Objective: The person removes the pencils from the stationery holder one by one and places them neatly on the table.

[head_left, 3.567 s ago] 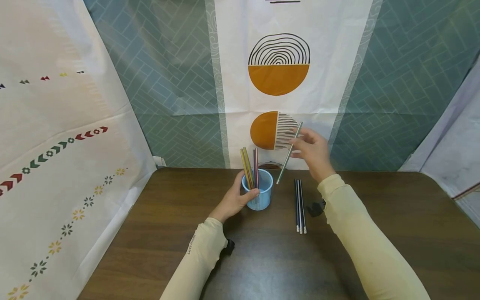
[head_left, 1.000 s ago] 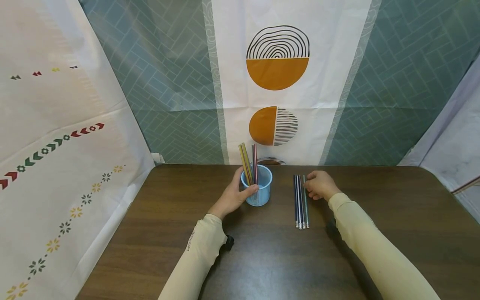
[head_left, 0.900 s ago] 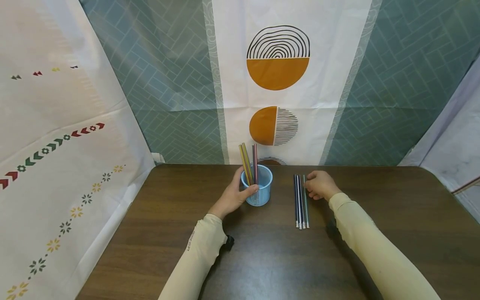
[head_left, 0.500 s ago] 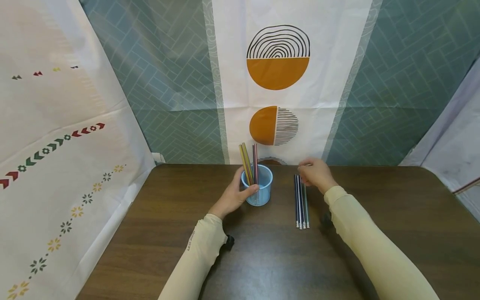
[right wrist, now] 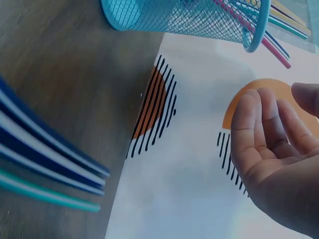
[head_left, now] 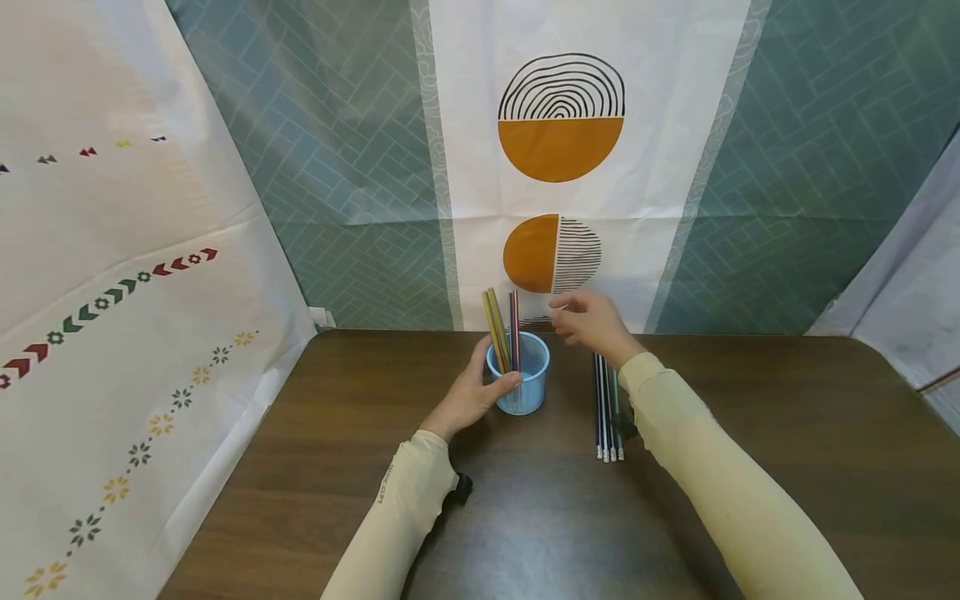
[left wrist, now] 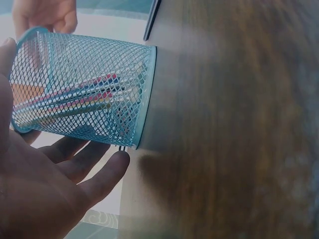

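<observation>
Pencils (head_left: 606, 417) are laid side by side on the surface (head_left: 525, 517). Left of them, the cup (head_left: 531, 395), holding more pencils (head_left: 500, 329), is gripped in the left hand (head_left: 467, 400). Near the cup, the right hand (head_left: 595, 325) is raised, fingers loosely bent, thumb apart.

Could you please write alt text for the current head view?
The left hand holds a blue cup of pencils while the empty right hand hovers beside it. On the brown table to the right lies a row of dark and green pencils. A patterned cloth hangs behind.
</observation>
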